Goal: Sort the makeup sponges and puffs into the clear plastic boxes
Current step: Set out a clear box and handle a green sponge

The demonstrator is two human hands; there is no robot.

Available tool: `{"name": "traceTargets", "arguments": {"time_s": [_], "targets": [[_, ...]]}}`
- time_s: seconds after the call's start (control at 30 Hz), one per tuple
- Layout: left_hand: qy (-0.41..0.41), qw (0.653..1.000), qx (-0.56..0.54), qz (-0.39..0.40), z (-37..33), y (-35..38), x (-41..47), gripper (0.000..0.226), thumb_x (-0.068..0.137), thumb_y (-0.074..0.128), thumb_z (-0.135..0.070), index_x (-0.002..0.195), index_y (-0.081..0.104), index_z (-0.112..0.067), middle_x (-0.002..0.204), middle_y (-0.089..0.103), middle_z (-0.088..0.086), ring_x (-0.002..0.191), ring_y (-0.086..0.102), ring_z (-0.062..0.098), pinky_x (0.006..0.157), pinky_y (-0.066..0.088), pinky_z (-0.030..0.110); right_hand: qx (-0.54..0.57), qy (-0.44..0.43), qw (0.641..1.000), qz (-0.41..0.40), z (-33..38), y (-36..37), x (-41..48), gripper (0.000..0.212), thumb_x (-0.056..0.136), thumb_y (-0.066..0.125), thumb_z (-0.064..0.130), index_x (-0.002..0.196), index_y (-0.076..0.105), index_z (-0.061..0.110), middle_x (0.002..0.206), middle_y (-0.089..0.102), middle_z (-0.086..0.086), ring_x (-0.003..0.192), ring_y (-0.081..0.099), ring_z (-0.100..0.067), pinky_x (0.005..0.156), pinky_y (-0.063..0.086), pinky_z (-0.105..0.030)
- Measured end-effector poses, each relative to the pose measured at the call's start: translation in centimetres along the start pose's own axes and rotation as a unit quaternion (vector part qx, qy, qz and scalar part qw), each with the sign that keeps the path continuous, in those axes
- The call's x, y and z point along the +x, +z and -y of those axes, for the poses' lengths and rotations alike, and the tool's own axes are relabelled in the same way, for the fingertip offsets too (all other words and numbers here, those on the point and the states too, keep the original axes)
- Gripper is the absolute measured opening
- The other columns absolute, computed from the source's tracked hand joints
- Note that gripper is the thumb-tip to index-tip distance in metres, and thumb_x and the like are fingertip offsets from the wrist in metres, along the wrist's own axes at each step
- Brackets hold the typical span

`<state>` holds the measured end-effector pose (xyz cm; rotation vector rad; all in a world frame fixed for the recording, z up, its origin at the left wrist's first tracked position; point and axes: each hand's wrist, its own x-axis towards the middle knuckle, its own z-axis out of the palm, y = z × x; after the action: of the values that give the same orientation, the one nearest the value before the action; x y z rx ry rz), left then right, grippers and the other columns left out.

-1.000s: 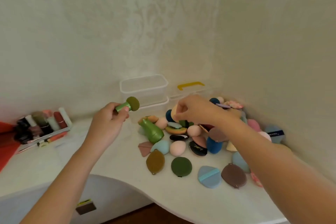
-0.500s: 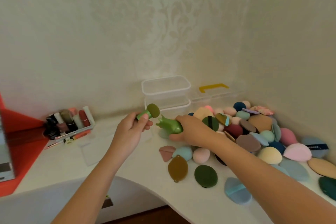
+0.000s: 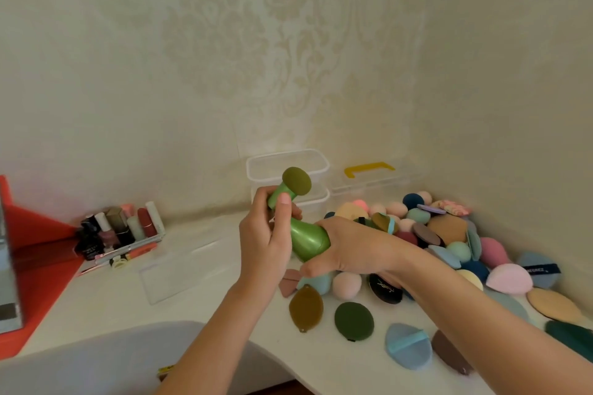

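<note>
An olive mushroom-head sponge [image 3: 296, 181] on a shiny green stem is gripped tilted in the left hand [image 3: 266, 244], and its matching green case [image 3: 308, 239] is held in the right hand [image 3: 349, 250] just below. The other sponges and puffs [image 3: 446, 228] are pretty much heaped on the worktop [image 3: 106, 295] at right, with two clear boxes [image 3: 287, 167] stacked behind against the wall [image 3: 224, 74].

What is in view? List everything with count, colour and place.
mushroom sponge: one, olive and green, left hand
green case: one, shiny, right hand
clear boxes: two, stacked at back wall
box with yellow handle: one, clear, beside the stack
puffs and sponges: many, mixed colours, heaped at right
clear lid: one, flat, left of hands
makeup tray: one, bottles and lipsticks, far left
table: one, white
left hand: grips the sponge's handle
right hand: grips the case
</note>
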<state>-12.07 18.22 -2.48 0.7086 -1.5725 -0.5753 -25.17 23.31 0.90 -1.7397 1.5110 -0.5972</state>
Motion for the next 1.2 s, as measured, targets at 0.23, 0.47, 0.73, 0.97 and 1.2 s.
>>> {"name": "traceTargets", "arguments": {"time_s": [0.23, 0.47, 0.73, 0.97, 1.2], "targets": [[0.048, 0.992, 0.105, 0.039, -0.5, 0.6, 0.0, 0.025, 0.096, 0.043, -0.038, 0.092, 0.058, -0.018, 0.056, 0.047, -0.010, 0.058, 0.050, 0.005, 0.049, 0.035, 0.013, -0.115, 0.034, 0.991, -0.057, 0.2, -0.3, -0.8, 0.029, 0.071, 0.074, 0.024, 0.075, 0.047, 0.015, 0.066, 0.043, 0.002, 0.059, 0.042, -0.014, 0.054, 0.034, -0.026], [-0.129, 0.983, 0.127, 0.005, -0.6, 2.0, 0.6, 0.035, 0.097, 0.040, -0.036, 0.074, 0.052, -0.013, 0.062, 0.048, -0.001, 0.058, 0.046, 0.009, 0.049, 0.034, 0.016, -0.315, -0.024, 0.916, -0.248, 0.1, 1.6, -0.7, 0.031, 0.078, 0.066, 0.016, 0.102, 0.046, 0.009, 0.078, 0.045, 0.000, 0.069, 0.046, -0.016, 0.046, 0.028, -0.020], [-0.263, 0.955, 0.116, 0.069, -0.2, -1.2, 2.2, 0.046, 0.097, 0.038, -0.042, 0.083, 0.066, -0.008, 0.060, 0.050, 0.003, 0.062, 0.049, 0.023, 0.056, 0.036, 0.029, -0.266, -0.078, 0.894, -0.351, -2.6, -0.5, -2.6, 0.049, 0.082, 0.068, 0.012, 0.125, 0.044, 0.010, 0.098, 0.058, -0.006, 0.079, 0.059, -0.019, 0.058, 0.045, -0.026], [-0.241, 0.915, 0.030, 0.322, -3.3, -3.0, 1.7, 0.034, 0.078, 0.059, -0.056, 0.090, 0.073, -0.027, 0.078, 0.059, 0.007, 0.070, 0.053, 0.016, 0.060, 0.039, 0.028, -0.181, -0.083, 0.942, -0.271, -2.5, -2.9, -3.2, 0.052, 0.077, 0.077, 0.026, 0.119, 0.046, 0.024, 0.101, 0.056, 0.007, 0.091, 0.055, -0.010, 0.077, 0.047, -0.021], [-0.141, 0.918, 0.138, 0.345, -3.5, -2.9, 2.0, 0.044, 0.080, 0.056, -0.057, 0.083, 0.073, -0.017, 0.054, 0.048, -0.009, 0.049, 0.042, 0.002, 0.050, 0.031, 0.017, -0.196, -0.169, 0.941, -0.217, -1.8, -1.5, -3.4, 0.066, 0.074, 0.077, 0.037, 0.131, 0.044, 0.031, 0.111, 0.058, 0.012, 0.098, 0.055, -0.004, 0.084, 0.045, -0.016]]}}
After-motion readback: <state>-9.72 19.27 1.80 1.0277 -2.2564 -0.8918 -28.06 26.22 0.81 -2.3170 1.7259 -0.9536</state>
